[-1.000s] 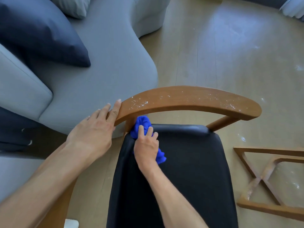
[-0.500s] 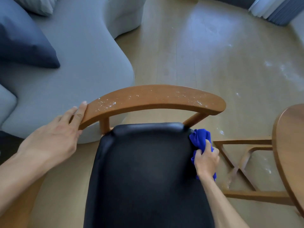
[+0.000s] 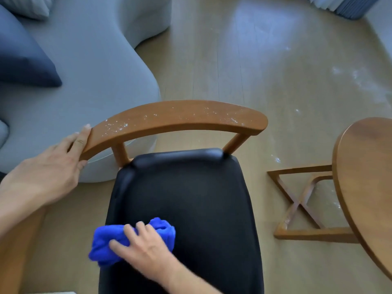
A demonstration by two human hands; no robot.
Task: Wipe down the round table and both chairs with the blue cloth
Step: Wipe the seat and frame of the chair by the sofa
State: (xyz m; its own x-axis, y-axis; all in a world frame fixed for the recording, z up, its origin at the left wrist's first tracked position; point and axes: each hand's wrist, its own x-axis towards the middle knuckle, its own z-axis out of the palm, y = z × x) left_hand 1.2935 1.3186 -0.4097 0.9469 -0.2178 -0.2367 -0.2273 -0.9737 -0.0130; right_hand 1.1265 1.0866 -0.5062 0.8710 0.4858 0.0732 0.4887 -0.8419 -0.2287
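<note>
A wooden chair with a black padded seat (image 3: 191, 187) stands right in front of me. Its curved backrest rail (image 3: 180, 117) is sprinkled with white specks. My left hand (image 3: 46, 172) grips the rail's left end, fingers on the outer side and thumb underneath. My right hand (image 3: 146, 249) holds the bunched blue cloth (image 3: 106, 240) down on the seat's front left part, fingers curved over it. The round wooden table (image 3: 369, 166) shows its edge at the right.
A grey sofa (image 3: 84, 71) with a dark blue cushion (image 3: 21, 60) sits close behind the chair at the left. The table's crossed wooden base (image 3: 297, 209) lies on the floor right of the seat. White specks dot the wooden floor (image 3: 350, 75).
My right hand has carried the cloth from the seat's back left corner to the back right, then down to the front left. The left hand stays on the backrest end.
</note>
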